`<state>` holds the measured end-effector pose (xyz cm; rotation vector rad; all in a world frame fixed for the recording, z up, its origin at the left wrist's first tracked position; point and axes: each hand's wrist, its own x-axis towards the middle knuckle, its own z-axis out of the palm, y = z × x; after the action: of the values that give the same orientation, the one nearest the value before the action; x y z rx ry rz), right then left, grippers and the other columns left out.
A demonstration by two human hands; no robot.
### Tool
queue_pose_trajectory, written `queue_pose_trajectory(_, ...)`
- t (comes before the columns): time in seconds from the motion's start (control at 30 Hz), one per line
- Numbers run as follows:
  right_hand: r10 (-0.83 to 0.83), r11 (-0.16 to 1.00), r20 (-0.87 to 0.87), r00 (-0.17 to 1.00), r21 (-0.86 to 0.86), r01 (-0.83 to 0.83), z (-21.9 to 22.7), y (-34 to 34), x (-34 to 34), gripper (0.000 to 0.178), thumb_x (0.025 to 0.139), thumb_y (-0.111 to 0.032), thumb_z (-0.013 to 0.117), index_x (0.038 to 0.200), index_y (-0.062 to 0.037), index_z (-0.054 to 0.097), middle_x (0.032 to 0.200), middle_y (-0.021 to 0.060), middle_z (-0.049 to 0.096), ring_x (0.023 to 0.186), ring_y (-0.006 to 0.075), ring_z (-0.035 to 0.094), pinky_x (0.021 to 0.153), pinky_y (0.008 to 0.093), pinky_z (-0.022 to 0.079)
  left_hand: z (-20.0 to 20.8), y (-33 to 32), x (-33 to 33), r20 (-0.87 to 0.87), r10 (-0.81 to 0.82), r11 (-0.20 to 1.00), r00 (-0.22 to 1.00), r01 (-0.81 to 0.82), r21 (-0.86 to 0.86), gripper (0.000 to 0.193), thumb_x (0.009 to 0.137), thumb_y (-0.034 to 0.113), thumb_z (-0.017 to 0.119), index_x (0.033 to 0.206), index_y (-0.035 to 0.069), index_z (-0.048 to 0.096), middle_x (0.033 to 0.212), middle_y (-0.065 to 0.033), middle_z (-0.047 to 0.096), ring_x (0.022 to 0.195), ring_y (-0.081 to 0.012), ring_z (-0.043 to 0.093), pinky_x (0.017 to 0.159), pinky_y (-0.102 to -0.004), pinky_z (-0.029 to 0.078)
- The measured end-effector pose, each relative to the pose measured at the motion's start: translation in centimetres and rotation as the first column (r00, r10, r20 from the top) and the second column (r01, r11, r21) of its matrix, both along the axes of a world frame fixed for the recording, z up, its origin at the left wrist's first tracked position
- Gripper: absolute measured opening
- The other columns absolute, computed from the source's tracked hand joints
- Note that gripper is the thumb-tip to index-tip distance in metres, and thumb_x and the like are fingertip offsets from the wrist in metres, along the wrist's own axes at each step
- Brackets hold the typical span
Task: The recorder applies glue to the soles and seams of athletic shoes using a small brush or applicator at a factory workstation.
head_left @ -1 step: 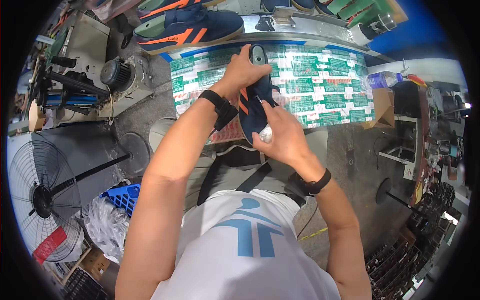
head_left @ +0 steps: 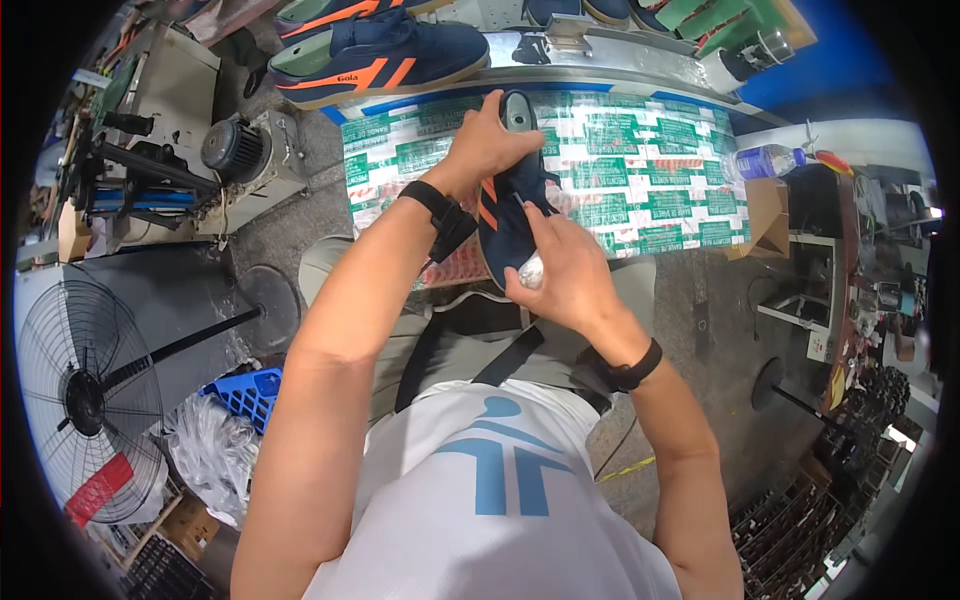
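Note:
A navy shoe [head_left: 506, 243] with orange stripes rests upright at the near side of the bench, its heel pointing away from me and its toe toward my lap. Around its heel end closes my left hand [head_left: 484, 150], thumb across the opening. My right hand [head_left: 575, 268] is closed over the toe half, gripping a slim tool [head_left: 531, 270] with a silvery, wrapped-looking handle. The thin tip appears to meet the shoe's upper below the laces. Fingers hide much of the tool, so its exact kind is unclear.
Green-and-white printed tape covers the bench top [head_left: 640, 190]. Beyond its far edge, more navy shoes [head_left: 400, 55] stand on a metal rail. A clear bottle [head_left: 765, 161] and a cardboard box [head_left: 768, 222] sit at the right. A floor fan [head_left: 85, 400] and a motor [head_left: 234, 148] are leftward.

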<state>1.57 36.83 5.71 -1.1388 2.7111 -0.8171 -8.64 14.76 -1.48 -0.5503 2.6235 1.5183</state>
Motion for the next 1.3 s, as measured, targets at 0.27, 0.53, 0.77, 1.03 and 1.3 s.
queue_pose_trajectory(0.27,0.047,0.998,-0.034,0.998,0.032,-0.046,-0.2,-0.9,0.2,0.081,0.081,-0.032,0.088,0.145,0.0108,0.062,0.102,0.0203,0.066,0.094,0.0398,0.07,0.085,0.0495,0.059,1.1,-0.5,0.2,0.027,-0.006,0.999,1.0,0.005,0.037,0.121,0.074,0.054,0.087,0.171,0.0,0.04,0.151,-0.0372,0.057,0.139,-0.0487,0.063,0.118,-0.0454,0.052)
queue_pose_trajectory(0.53,-0.009,0.985,0.412,0.911,-0.153,0.079,0.8,-0.8,-1.7,0.061,0.09,-0.033,0.081,0.132,0.0111,0.072,0.112,0.0326,0.076,0.109,0.0502,0.074,0.096,0.0535,0.059,1.1,0.1,0.0,0.1,-0.054,0.992,0.994,0.065,-0.111,0.124,0.08,0.061,0.079,0.175,0.0,0.027,0.154,-0.0403,0.052,0.139,-0.0524,0.063,0.118,-0.0465,0.051)
queue_pose_trajectory(0.77,-0.006,0.999,0.4,0.917,-0.032,0.021,1.9,0.8,1.1,0.073,0.088,-0.034,0.081,0.145,0.0091,0.065,0.114,0.0277,0.074,0.106,0.0468,0.073,0.093,0.0519,0.059,0.7,-0.2,-0.7,0.109,-0.079,0.99,0.991,0.091,-0.11,0.123,0.082,0.064,0.077,0.174,-0.001,0.027,0.155,-0.0433,0.05,0.142,-0.0576,0.058,0.12,-0.0503,0.049)
queue_pose_trajectory(1.03,-0.018,0.999,-0.004,1.0,0.038,0.018,1.6,1.4,-1.5,0.083,0.082,-0.031,0.085,0.15,0.0094,0.061,0.109,0.0238,0.072,0.101,0.0427,0.073,0.095,0.051,0.06,1.2,0.1,-0.3,0.133,-0.091,0.995,0.987,0.095,-0.025,0.126,0.082,0.061,0.079,0.174,-0.004,0.024,0.159,-0.0433,0.046,0.145,-0.0553,0.057,0.12,-0.0489,0.05)
queue_pose_trajectory(1.3,0.06,0.968,-0.061,0.996,0.246,-0.044,3.2,2.8,2.1,0.091,0.081,-0.038,0.088,0.15,0.0145,0.058,0.113,0.0254,0.071,0.101,0.0411,0.071,0.097,0.0481,0.059,1.0,-0.9,-0.8,0.132,-0.125,0.991,0.983,0.13,-0.033,0.125,0.082,0.06,0.078,0.174,-0.004,0.023,0.16,-0.0424,0.045,0.144,-0.0547,0.057,0.122,-0.0485,0.048)
